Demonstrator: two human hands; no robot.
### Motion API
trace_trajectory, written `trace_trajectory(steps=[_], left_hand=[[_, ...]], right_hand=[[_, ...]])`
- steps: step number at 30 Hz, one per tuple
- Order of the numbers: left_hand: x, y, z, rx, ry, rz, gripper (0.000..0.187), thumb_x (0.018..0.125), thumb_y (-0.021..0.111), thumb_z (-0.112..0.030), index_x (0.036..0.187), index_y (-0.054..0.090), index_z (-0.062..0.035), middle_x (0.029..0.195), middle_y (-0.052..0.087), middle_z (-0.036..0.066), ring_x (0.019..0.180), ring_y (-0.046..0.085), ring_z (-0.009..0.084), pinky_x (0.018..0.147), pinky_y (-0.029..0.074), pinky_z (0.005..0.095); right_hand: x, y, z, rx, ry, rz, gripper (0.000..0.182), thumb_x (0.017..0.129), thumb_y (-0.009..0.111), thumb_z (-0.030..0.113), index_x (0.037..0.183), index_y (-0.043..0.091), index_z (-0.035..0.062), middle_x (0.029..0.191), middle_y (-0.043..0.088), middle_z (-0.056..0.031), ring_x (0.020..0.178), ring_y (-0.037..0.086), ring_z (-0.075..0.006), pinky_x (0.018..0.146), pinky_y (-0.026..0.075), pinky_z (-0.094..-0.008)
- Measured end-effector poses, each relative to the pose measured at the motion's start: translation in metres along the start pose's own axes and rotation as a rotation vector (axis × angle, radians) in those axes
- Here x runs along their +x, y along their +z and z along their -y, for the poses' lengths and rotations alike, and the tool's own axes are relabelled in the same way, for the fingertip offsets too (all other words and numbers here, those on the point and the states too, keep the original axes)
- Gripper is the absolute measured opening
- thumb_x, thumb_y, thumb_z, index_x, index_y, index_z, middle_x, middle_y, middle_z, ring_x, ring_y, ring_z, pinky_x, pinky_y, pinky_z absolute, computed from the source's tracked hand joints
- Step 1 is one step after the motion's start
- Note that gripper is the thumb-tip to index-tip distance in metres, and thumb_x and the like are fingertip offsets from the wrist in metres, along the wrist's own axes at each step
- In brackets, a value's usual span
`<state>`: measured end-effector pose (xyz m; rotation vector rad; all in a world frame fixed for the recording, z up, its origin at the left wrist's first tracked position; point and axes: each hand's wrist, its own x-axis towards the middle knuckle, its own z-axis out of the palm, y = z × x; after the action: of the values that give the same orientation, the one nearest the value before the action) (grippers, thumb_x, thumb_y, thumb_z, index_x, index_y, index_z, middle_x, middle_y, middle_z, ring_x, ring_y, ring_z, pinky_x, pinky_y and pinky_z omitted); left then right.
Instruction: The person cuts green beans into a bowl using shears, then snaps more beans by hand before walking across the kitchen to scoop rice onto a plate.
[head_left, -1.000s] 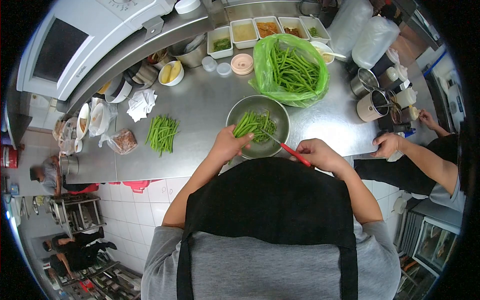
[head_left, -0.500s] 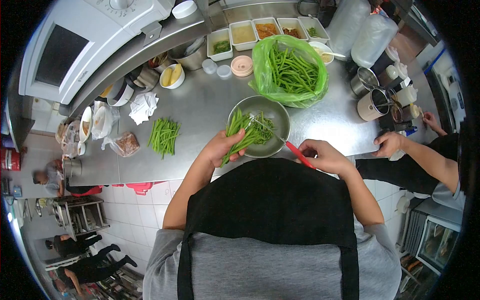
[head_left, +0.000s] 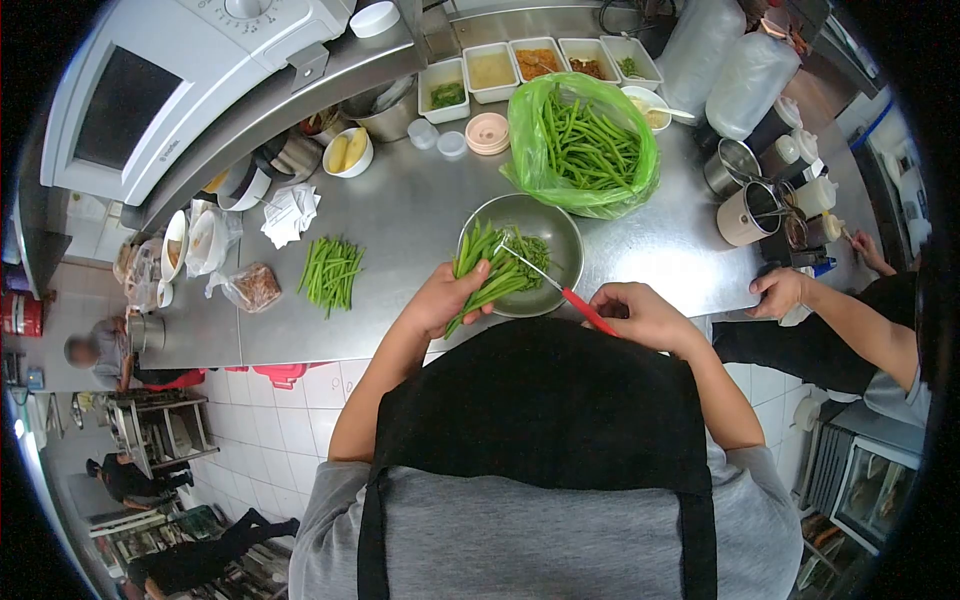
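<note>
Green beans (head_left: 497, 284) sit in the left hand (head_left: 443, 298), partly over the bowl (head_left: 567, 247).

Bowl (head_left: 567, 258) before bag (head_left: 532, 178) (beans (head_left: 592, 145) in both)

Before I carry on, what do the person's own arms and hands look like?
The left hand and right hand are bare, with no gloves, watch or bracelet visible. The short grey sleeves look plain, with no markings showing.
</note>
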<state>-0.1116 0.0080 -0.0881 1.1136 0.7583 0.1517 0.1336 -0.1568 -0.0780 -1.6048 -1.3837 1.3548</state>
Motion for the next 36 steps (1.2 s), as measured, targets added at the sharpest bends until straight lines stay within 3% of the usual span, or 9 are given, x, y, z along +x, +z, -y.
trace_trajectory(steps=[7, 17, 20, 23, 26, 36], left_hand=[[-0.003, 0.003, -0.001, -0.028, -0.065, 0.026, 0.033, 0.093, 0.049, -0.036, 0.091, 0.054, -0.0029, 0.06, 0.053, 0.005, 0.041, 0.041, 0.0084, 0.038, 0.033, 0.0204], [-0.003, 0.006, -0.001, 0.19, -0.086, -0.015, 0.034, 0.091, 0.051, -0.037, 0.09, 0.056, -0.0036, 0.06, 0.052, 0.003, 0.042, 0.041, 0.0076, 0.037, 0.032, 0.0208], [-0.001, 0.009, -0.001, 0.275, -0.131, 0.044, 0.035, 0.091, 0.051, -0.038, 0.092, 0.057, -0.0039, 0.06, 0.052, 0.003, 0.042, 0.041, 0.0074, 0.038, 0.032, 0.0204], [0.001, 0.008, 0.001, 0.214, -0.116, 0.065, 0.032, 0.091, 0.052, -0.036, 0.092, 0.058, -0.0049, 0.058, 0.051, 0.003, 0.039, 0.039, 0.0066, 0.036, 0.031, 0.0205], [0.002, 0.008, 0.001, 0.185, -0.14, 0.071, 0.031, 0.091, 0.052, -0.036, 0.091, 0.057, -0.0049, 0.057, 0.05, 0.003, 0.038, 0.039, 0.0064, 0.035, 0.03, 0.02], [0.004, -0.006, -0.002, 0.169, -0.211, 0.118, 0.037, 0.09, 0.053, -0.04, 0.091, 0.055, -0.0031, 0.058, 0.051, 0.004, 0.038, 0.039, 0.0068, 0.034, 0.03, 0.0196]], right_hand=[[0.005, 0.001, 0.009, -0.068, 0.06, 0.001, 0.037, 0.074, 0.07, 0.034, 0.081, 0.064, -0.0018, 0.067, 0.063, -0.0079, 0.06, 0.056, -0.0126, 0.057, 0.044, -0.0267], [0.01, -0.001, 0.009, -0.093, 0.079, 0.038, 0.045, 0.073, 0.07, 0.042, 0.076, 0.064, -0.0026, 0.061, 0.059, -0.0065, 0.055, 0.052, -0.0117, 0.052, 0.041, -0.0263], [0.016, 0.0, 0.015, -0.063, 0.21, 0.096, 0.037, 0.076, 0.071, 0.034, 0.084, 0.063, -0.002, 0.066, 0.058, -0.003, 0.061, 0.05, -0.0079, 0.055, 0.038, -0.0233], [0.022, 0.003, 0.008, 0.054, 0.23, 0.117, 0.038, 0.076, 0.071, 0.035, 0.083, 0.063, -0.0014, 0.065, 0.057, -0.0014, 0.06, 0.049, -0.007, 0.054, 0.037, -0.0224], [0.026, 0.007, -0.002, 0.145, 0.166, 0.086, 0.043, 0.072, 0.072, 0.043, 0.073, 0.061, 0.0011, 0.058, 0.053, -0.0011, 0.05, 0.049, -0.0082, 0.045, 0.037, -0.0217], [0.015, -0.003, -0.01, 0.096, 0.143, 0.092, 0.032, 0.077, 0.071, 0.031, 0.078, 0.061, 0.0006, 0.06, 0.056, -0.0013, 0.051, 0.05, -0.0077, 0.046, 0.039, -0.0224]])
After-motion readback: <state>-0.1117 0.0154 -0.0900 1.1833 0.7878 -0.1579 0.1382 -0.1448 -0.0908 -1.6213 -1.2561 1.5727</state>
